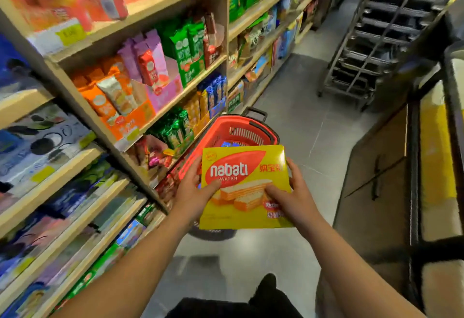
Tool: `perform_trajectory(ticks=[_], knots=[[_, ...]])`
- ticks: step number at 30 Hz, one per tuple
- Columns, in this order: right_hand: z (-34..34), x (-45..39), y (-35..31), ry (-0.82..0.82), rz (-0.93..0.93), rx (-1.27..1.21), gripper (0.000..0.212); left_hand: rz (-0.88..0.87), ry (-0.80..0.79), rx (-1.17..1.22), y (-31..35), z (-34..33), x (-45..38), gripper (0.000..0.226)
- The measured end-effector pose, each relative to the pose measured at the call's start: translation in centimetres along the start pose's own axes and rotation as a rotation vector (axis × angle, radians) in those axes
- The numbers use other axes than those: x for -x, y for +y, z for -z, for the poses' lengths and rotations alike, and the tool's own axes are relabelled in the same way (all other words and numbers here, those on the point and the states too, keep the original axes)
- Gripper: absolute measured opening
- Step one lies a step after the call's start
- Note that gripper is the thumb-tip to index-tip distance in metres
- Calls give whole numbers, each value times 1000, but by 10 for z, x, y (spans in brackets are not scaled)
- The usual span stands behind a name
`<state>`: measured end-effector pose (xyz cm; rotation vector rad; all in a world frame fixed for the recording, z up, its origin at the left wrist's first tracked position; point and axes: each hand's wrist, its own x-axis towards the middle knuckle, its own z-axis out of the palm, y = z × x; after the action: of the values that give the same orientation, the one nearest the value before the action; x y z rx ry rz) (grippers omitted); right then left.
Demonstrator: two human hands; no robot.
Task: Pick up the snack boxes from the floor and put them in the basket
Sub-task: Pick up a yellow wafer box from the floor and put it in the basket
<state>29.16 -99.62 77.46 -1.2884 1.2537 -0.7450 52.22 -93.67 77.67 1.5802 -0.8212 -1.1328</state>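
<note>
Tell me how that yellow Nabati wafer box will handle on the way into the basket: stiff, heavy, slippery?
The Nabati wafer box looks stiff: its flat faces and edges stay straight between the left hand and right hand. Probably light for its size, since wafers are pictured on it. The glossy print may be a little slick, so gripping both side edges seems wise above the red basket.

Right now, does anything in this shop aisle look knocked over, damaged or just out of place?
Nothing much. The yellow wafer box is intact, held flat by the left hand and right hand over the red basket on the floor. Some packets on the shelves lean unevenly, but nothing looks spilled or fallen.
</note>
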Motion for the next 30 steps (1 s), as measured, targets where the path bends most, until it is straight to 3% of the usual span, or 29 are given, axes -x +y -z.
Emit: perform_trajectory(ticks=[5, 9, 14, 22, 25, 30], knots=[[61, -67, 15, -77, -82, 53, 66, 74, 47, 40, -11, -64, -39, 67], [77, -122, 29, -199, -178, 97, 70, 210, 76, 110, -30, -83, -71, 72], [70, -196, 55, -332, -291, 196, 75, 369, 111, 118, -70, -94, -114, 86], [44, -301, 80, -513, -407, 314, 73, 525, 250, 194, -112, -101, -176, 74], [34, -341, 85, -593, -379, 384, 66, 552, 328, 195, -122, -111, -201, 75], [27, -415, 106, -690, -314, 508, 74, 563, 422, 248, -151, -141, -253, 79]])
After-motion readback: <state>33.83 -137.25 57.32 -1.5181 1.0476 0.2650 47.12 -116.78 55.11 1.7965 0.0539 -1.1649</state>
